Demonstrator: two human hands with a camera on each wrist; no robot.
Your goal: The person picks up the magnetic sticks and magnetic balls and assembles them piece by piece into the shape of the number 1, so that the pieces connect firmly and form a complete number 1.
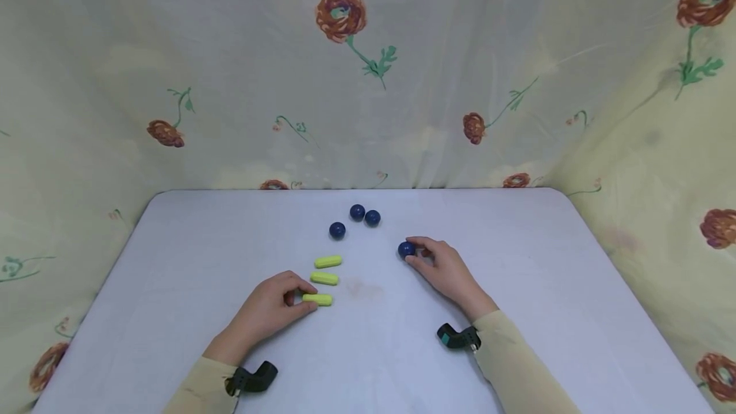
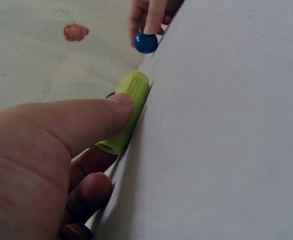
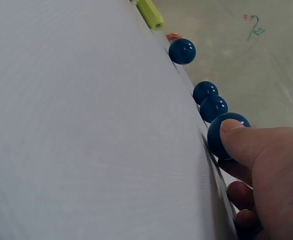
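My left hand (image 1: 275,302) pinches a yellow-green ribbed stick (image 1: 318,299) between thumb and fingers, low over the white table. In the left wrist view the thumb lies along this stick (image 2: 136,86), whose near end shows a small hole. Two like sticks, one (image 1: 324,278) just beyond it and another (image 1: 328,262) farther back, lie in a rough column. On the right, my right hand (image 1: 445,268) pinches a glossy dark blue ball (image 1: 406,250). The thumb presses on that ball (image 3: 216,137) in the right wrist view, with the other fingers partly hidden beneath.
Three more blue balls rest toward the back of the table (image 1: 190,260): one (image 1: 337,230) alone, and a pair, a left ball (image 1: 357,212) and a right ball (image 1: 372,218), side by side. A flowered cloth (image 1: 241,69) hangs behind the table's far edge and along both sides.
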